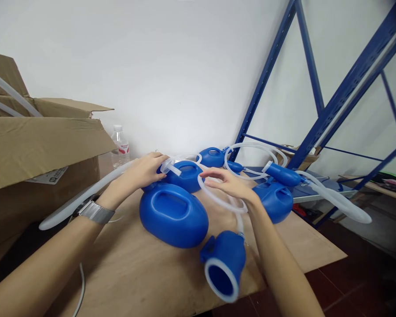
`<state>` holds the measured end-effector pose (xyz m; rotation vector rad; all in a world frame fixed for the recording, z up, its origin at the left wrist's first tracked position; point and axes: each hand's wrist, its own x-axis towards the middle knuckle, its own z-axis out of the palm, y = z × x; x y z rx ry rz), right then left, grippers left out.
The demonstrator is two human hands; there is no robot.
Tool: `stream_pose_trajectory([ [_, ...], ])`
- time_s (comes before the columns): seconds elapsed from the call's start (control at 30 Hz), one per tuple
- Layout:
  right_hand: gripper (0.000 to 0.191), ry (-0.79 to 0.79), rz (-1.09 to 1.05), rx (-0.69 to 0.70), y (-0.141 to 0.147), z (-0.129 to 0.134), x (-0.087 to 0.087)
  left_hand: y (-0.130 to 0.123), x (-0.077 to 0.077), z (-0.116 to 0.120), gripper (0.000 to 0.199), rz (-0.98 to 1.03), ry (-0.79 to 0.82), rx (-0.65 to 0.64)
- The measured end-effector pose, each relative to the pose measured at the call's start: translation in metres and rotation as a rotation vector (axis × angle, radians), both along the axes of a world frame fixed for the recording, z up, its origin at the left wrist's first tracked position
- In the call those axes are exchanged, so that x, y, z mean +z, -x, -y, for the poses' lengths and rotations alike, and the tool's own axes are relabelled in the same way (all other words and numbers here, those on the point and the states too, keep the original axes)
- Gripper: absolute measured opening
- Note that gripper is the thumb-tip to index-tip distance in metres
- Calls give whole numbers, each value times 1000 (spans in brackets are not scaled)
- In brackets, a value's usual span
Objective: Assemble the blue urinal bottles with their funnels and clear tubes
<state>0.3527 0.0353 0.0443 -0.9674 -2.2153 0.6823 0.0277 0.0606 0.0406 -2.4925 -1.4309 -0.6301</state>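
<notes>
My left hand (148, 169) curls closed around the white-spouted cap (167, 165) at the bottle (191, 226) on the table (125, 273); my right hand (229, 182), nearly closed, pinches a tube (207, 192).

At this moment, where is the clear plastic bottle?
The bottle stands left of centre in the head view, just right of the open brown cardboard box.

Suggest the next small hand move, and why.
Probably ease the tube end in the right hand leftward onto the clear spout: the left hand holds the spout's blue cap, and the spout points toward the tube end across a gap.
</notes>
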Motion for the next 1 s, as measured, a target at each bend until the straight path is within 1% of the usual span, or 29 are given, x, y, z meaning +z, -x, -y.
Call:
stream_pose_trajectory([
  [0.03, 40, -37, -24, -3, -3, 16, 8, 1, 0, -1, 49, 9, 1, -24],
  [0.07, 42, -76, -29, 32, -8, 35, 13, 1, -1, -1, 48, 23, 3, -44],
  [0.1, 47, -89, -2, 109, -14, 56, 16, 1, 0, -2, 46, 37, 6, -63],
  [0.13, 59, -61, 59, 199, -22, 76, 15, 1, 0, -2, 45, 50, 11, -82],
  [0.17, 76, -14, 148, 275, -31, 96, 11, 1, 0, -1, 45, 58, 17, -99],
  [0.23, 97, 44, 262, 226, -53, 129, -7, -1, 0, -1, 47, 63, 27, -113],
  [0.27, 102, 71, 305, 188, -65, 142, -19, -1, 1, 0, 49, 63, 31, -109],
  [0.33, 108, 131, 326, 156, -84, 158, -45, -2, 1, 0, 51, 56, 39, -88],
  [0.4, 109, 192, 283, 102, -95, 166, -67, -3, 0, 0, 52, 39, 50, -72],
  [0.47, 93, 241, 229, 10, -94, 171, -80, -3, 0, 1, 60, 26, 65, -53],
  [0.53, 79, 245, 169, -94, -85, 174, -88, -2, 1, 1, 71, 18, 82, -44],
  [0.57, 78, 230, 131, -142, -78, 175, -92, -2, 3, 2, 76, 6, 88, -48],
  [0.63, 84, 190, 36, -234, -61, 171, -101, -4, 10, 7, 80, -29, 74, -56],
  [0.7, 91, 166, -82, -341, -45, 161, -115, -10, 22, 18, 72, -59, 32, -52],
  [0.77, 93, 127, -198, -438, -31, 145, -131, -20, 34, 34, 53, -83, 6, -61],
  [0.8, 91, 101, -243, -449, -25, 135, -139, -27, 40, 44, 42, -95, 1, -62],
  [0.87, 86, 65, -325, -420, -17, 118, -151, -42, 49, 66, 25, -130, 0, -116],
  [0.93, 82, 51, -331, -414, -14, 103, -157, -58, 50, 87, 15, -167, 51, -240],
  [1.0, 81, 21, -225, -373, -12, 94, -159, -74, 40, 105, 10, -195, 122, -407],
])
